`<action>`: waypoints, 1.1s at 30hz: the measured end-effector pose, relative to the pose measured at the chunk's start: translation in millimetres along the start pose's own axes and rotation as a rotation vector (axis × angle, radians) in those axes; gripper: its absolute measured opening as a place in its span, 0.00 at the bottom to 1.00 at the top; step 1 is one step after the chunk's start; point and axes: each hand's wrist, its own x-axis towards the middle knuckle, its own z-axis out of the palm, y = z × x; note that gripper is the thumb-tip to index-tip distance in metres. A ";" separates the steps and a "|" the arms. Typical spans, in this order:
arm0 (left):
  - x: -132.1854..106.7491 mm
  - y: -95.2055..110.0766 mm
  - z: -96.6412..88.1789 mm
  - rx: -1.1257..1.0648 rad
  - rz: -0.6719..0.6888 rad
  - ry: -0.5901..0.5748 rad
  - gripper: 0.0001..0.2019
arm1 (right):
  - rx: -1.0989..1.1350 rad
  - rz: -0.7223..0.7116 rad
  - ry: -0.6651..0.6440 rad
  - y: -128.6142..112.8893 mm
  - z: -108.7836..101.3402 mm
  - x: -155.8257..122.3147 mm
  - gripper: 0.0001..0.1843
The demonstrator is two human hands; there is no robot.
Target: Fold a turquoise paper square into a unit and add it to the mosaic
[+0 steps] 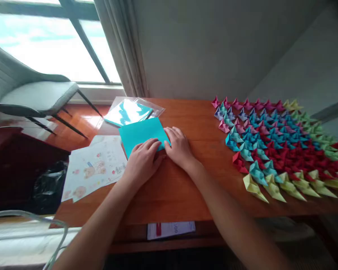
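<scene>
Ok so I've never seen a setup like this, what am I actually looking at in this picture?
There's no machine: these are a person's two bare hands, filmed by a camera worn on the head, looking forward and down. On the wooden table, the left hand has its fingers on a blue sheet; the right hand is at the sheet's right corner. I can't tell whether either grips it. Beyond lies a glossy pack; to the left, printed papers; to the right, rows of colourful folded-paper shapes.
</scene>
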 end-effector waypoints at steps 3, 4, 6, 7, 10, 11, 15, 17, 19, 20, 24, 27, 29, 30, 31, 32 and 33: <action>-0.9 0.9 1.1 -0.013 0.003 0.008 0.20 | -0.033 -0.041 -0.017 -1.7 0.1 -2.7 0.26; -0.9 1.3 1.3 -0.019 0.002 0.013 0.22 | -0.032 -0.053 -0.020 -2.2 0.0 -3.2 0.26; -0.5 1.8 1.3 -0.032 -0.006 0.022 0.24 | -0.012 -0.074 -0.022 -2.9 -0.1 -3.7 0.26; -0.2 2.0 1.2 -0.039 -0.008 0.027 0.25 | 0.007 -0.080 -0.021 -3.0 -0.2 -3.6 0.26; 0.4 1.1 1.4 -0.047 -0.005 0.035 0.24 | 0.067 -0.090 -0.021 -1.3 -1.0 -3.0 0.28; 0.4 0.3 1.7 -0.045 -0.001 0.033 0.23 | 0.082 -0.098 -0.027 0.3 -1.8 -3.0 0.28; 0.5 -5.0 2.5 -0.032 0.029 0.025 0.15 | 0.090 -0.204 -0.120 11.9 -10.0 -4.1 0.28; 0.5 -7.8 2.1 -0.029 0.035 0.027 0.14 | 0.055 -0.258 -0.165 18.3 -15.5 -4.8 0.27; 0.4 -9.9 1.1 -0.017 0.022 0.032 0.14 | 0.031 -0.291 -0.177 22.7 -19.8 -5.1 0.26; 0.1 -10.4 0.4 -0.006 0.009 0.035 0.14 | 0.026 -0.298 -0.172 23.8 -21.2 -5.0 0.26; -1.4 -8.6 -3.9 0.026 -0.035 0.033 0.13 | 0.017 -0.306 -0.116 22.7 -21.5 -4.4 0.23; -2.3 -5.9 -7.5 0.004 -0.030 0.024 0.14 | 0.009 -0.326 -0.087 21.5 -18.9 -3.6 0.17; -2.5 -5.7 -8.7 -0.012 -0.022 0.018 0.16 | 0.023 -0.329 -0.069 22.3 -16.5 -2.5 0.14; -2.5 -6.3 -8.8 -0.015 -0.025 0.019 0.17 | 0.035 -0.324 -0.059 23.1 -15.2 -1.8 0.13; -2.5 -7.2 -8.6 -0.014 -0.030 0.020 0.18 | 0.048 -0.316 -0.048 24.0 -14.0 -1.2 0.12; -2.5 -8.3 -8.1 -0.012 -0.037 0.021 0.18 | 0.059 -0.308 -0.038 24.9 -12.9 -0.7 0.11; -2.4 -9.4 -7.6 -0.009 -0.043 0.019 0.18 | 0.068 -0.301 -0.030 25.7 -12.1 -0.4 0.12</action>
